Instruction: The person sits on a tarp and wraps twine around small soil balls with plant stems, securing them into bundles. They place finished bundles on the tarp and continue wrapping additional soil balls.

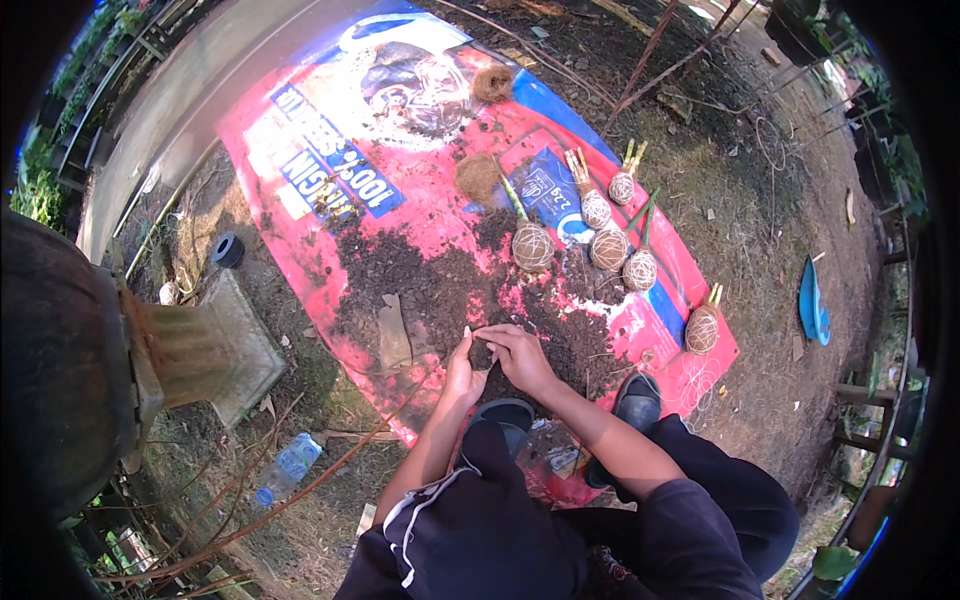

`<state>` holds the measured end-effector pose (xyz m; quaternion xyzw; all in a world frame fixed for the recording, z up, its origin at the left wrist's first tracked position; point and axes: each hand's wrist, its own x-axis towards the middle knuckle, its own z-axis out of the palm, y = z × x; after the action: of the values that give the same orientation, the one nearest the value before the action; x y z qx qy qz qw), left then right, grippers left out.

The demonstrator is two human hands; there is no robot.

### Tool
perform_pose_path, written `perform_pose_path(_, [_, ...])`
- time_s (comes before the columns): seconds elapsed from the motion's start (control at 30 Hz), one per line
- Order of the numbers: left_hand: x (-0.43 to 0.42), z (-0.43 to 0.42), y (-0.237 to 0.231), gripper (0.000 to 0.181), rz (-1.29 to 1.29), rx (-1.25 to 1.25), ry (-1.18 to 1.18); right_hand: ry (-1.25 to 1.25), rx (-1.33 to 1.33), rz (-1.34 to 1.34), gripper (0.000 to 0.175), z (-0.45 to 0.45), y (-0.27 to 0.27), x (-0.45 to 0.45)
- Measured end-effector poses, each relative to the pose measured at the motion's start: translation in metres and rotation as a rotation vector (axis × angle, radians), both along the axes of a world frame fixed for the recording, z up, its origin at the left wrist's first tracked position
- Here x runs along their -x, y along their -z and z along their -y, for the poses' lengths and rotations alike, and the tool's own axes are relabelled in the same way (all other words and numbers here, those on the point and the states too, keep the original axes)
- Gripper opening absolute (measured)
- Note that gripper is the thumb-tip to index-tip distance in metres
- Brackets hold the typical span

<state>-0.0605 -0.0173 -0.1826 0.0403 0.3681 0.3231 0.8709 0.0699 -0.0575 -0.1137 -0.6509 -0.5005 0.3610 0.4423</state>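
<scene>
My left hand (465,379) and my right hand (523,361) are cupped together around a dark clump of soil (481,352), most of it hidden by the fingers. Below them, loose dark soil (427,277) is heaped on a red and blue printed plastic banner (300,259). A flat brown strip (394,331) lies on the soil left of my hands. Beyond and to the right stand several string-wrapped fibre balls with cut stems or leaves, among them a large ball (533,247), a leafy ball (640,270) and a ball near the corner (702,330).
Brown fibre lies in a loose tuft (477,180) and a coil (493,84). Loose white string (701,382) rests by my right shoe (637,401). At left are a stone pedestal (232,352), a black tape roll (226,249) and a plastic bottle (289,469). A blue plastic object (811,304) lies right.
</scene>
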Motion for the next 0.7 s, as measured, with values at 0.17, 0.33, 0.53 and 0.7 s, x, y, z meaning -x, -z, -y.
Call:
perform_pose_path(0.17, [-0.002,0.0,-0.009,0.028,-0.058,-0.096,0.05,0.0,0.092,0.059,0.019,0.004,-0.003,-0.005])
perform_pose_path(0.33, [-0.004,0.0,-0.012,0.026,-0.023,-0.092,0.066,0.032,0.116,0.135,0.025,0.005,0.0,-0.009])
perform_pose_path(0.53, [-0.009,0.003,-0.019,0.034,-0.057,-0.097,0.09,0.157,0.229,-0.676,0.029,0.006,0.03,0.001])
perform_pose_path(0.7, [-0.009,0.003,-0.02,0.047,-0.119,-0.2,0.121,0.138,0.257,-0.675,0.03,0.011,0.037,0.015])
